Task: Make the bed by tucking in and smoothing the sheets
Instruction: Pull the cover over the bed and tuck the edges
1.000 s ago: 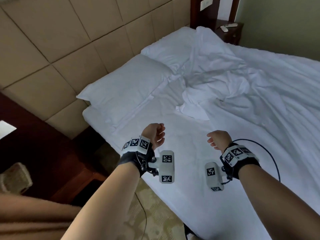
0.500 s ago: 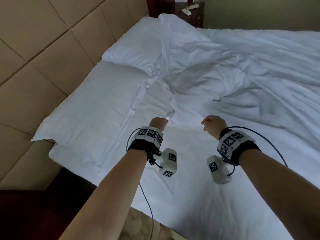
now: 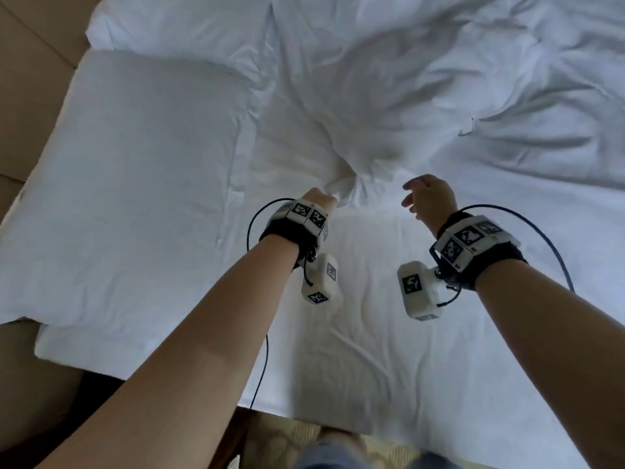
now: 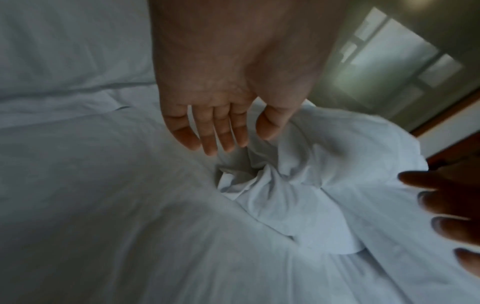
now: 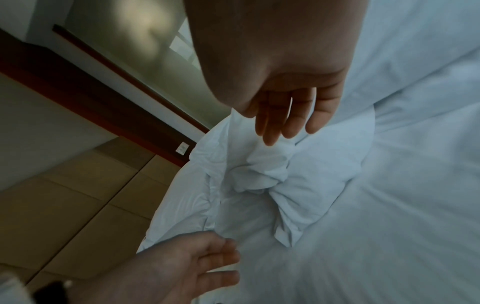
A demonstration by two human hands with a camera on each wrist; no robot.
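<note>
Along the far left the tan padded headboard panel [image 3: 30, 106] is closing off that side, so nothing can be pulled past it, and the plump white rectangular pillow [image 3: 135, 184] is lying flat against it, probably left there because the sheets need sorting first. Its near edge is overhanging the mattress corner, with dark floor showing below. Just right of the pillow, the left hand [image 3: 319, 199] is reaching into the knot of the crumpled white top sheet [image 3: 351, 154]; in the left wrist view its fingers [image 4: 207, 142] are lying straight and slightly spread, hovering at the bunched cloth without closing on it, likely seeking a loose edge to draw out. The bunch is sitting in the middle of the bed, near the pillows, gathered into a tight twist, which is why both hands are converging on it. The right hand [image 3: 427, 201] is hanging just beside the twist, fingers [image 5: 285, 123] relaxed and open, nearly touching the folds but pinching nothing. Beneath the wrists the flat white fitted sheet [image 3: 365, 350] is lying fairly smooth to the near mattress edge, offering free room to drag cloth towards the person. Further right the rumpled sheet is spreading in loose ridges across open bed, the widest space for spreading it.
</note>
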